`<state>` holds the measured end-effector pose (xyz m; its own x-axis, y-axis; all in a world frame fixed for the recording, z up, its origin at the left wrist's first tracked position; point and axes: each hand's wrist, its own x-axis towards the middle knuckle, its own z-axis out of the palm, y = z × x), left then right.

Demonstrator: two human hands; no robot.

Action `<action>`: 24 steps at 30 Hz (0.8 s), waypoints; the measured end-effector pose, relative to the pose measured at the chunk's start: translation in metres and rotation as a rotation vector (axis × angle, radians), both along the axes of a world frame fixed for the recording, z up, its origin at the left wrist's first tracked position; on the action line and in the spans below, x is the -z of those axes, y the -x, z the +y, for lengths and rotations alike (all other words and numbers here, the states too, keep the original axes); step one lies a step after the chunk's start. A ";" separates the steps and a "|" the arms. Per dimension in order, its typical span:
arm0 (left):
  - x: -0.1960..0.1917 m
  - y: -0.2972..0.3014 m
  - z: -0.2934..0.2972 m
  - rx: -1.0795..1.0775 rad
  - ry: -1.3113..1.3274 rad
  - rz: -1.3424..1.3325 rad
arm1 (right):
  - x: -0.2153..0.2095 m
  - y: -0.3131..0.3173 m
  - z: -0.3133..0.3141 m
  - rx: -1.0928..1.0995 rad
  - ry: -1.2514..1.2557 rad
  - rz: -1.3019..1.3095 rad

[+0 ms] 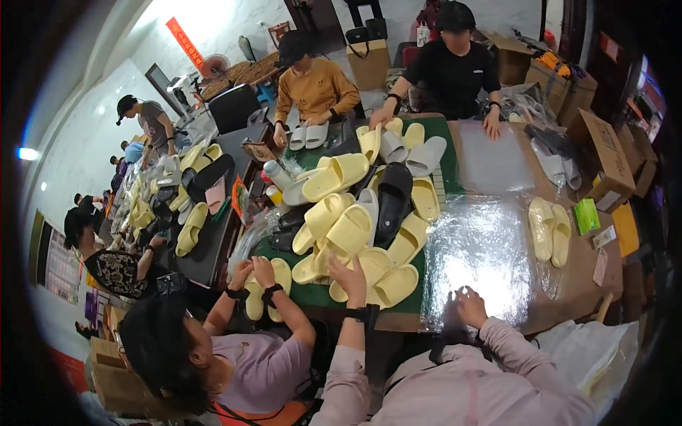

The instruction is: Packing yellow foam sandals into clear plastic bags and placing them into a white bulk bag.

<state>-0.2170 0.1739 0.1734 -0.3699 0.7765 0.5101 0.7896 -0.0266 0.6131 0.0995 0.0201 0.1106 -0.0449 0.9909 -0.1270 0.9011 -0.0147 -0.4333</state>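
Pale wall w/ red banner, back L. Dk chair & round fan in front; bright lamp far L. Cardboard boxes on R side.

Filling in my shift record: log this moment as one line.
left hand: by yellow slippers, contact unclear | right hand: over clear plastic

Head-worn fisheye view, facing down and forward across the worktable

The left lens of a side-by-side pair looks from above the wearer's left hand and right hand, both close, sleeves entering from below; the white wall stands well back, and straight lines bow toward a dark rim.
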 end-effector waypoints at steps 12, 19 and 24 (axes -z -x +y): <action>-0.011 0.077 0.115 0.139 0.489 -1.580 | 0.037 -0.001 -0.004 -0.046 0.302 0.016; -0.034 0.030 0.099 0.172 0.123 -1.508 | 0.050 -0.004 -0.008 -0.128 0.269 0.016; -0.061 -0.050 0.053 0.603 0.094 -1.093 | 0.036 -0.002 -0.007 -0.069 0.269 -0.030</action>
<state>-0.1675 0.2269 0.2346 -0.1377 0.9860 0.0945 -0.2558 -0.1275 0.9583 0.1020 0.0129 0.0747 -0.1035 0.9159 -0.3878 0.9163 -0.0639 -0.3955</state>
